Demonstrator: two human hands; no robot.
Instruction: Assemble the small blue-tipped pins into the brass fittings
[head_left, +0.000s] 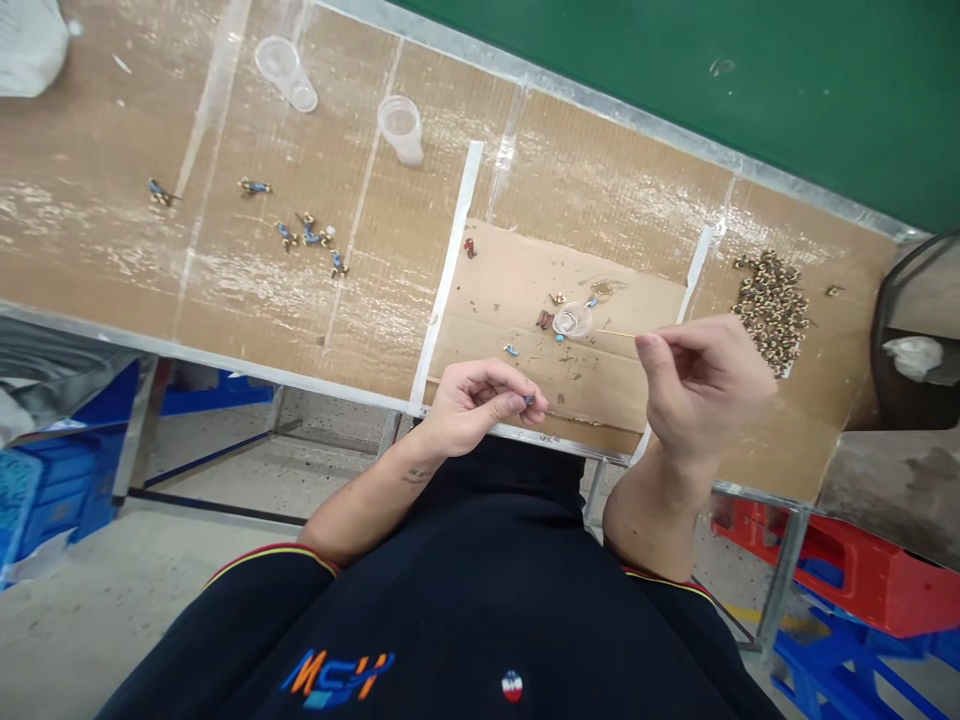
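My left hand (487,405) is closed in a pinch on a small dark blue piece (529,400) above the front edge of the cardboard sheet (480,290). Between the thumb and fingers of my right hand (694,385) is a thin stick (619,335), whose far end points at a small clear cup (572,320) on the sheet. Around the cup lie a reddish-brown piece (545,320), a gold-coloured piece (557,298) and small blue pieces (511,350). Another reddish piece (469,247) sits at the sheet's upper left.
A large pile of small gold-and-dark pieces (772,310) covers the table's right part. Several blue-and-gold pieces (309,232) lie at the left, below two clear plastic cups (401,130). A dark-rimmed container (915,330) stands at the right end.
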